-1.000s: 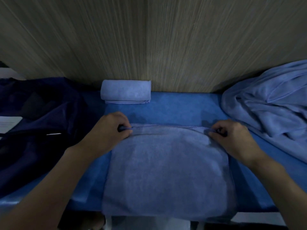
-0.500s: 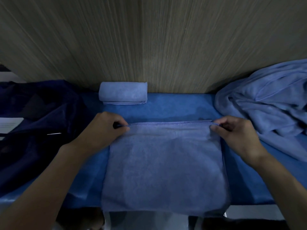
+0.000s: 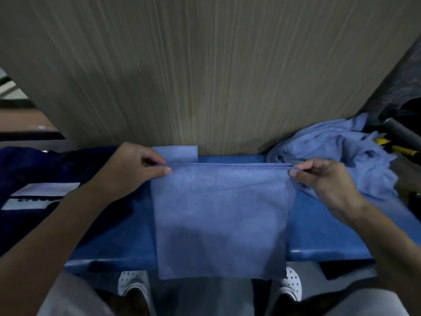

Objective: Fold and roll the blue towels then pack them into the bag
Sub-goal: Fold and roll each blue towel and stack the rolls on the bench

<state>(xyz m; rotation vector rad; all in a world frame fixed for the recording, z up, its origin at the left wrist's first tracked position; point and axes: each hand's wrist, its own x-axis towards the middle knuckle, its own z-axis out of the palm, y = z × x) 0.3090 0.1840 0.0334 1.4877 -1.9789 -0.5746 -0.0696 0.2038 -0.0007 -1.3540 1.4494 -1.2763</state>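
Observation:
A folded light-blue towel [image 3: 222, 215] hangs in front of me, lifted off the blue table [image 3: 319, 229]; its lower edge drops past the table's front edge. My left hand [image 3: 134, 169] pinches its top left corner. My right hand [image 3: 323, 179] pinches the top right corner, and the top hem is stretched straight between them. A rolled blue towel [image 3: 180, 153] lies at the back against the wall, partly hidden by my left hand. The dark navy bag [image 3: 45, 179] lies at the left with a white label on it.
A heap of loose blue towels [image 3: 337, 153] fills the back right of the table. Yellow-handled tools [image 3: 401, 150] and a grey tube lie beyond it. A wood-grain wall [image 3: 205, 76] stands right behind the table. My white shoes [image 3: 132, 286] show below the table edge.
Both hands have lifted the towel's far edge up off the table, so the towel now hangs instead of lying flat. The view has tilted and pulled back.

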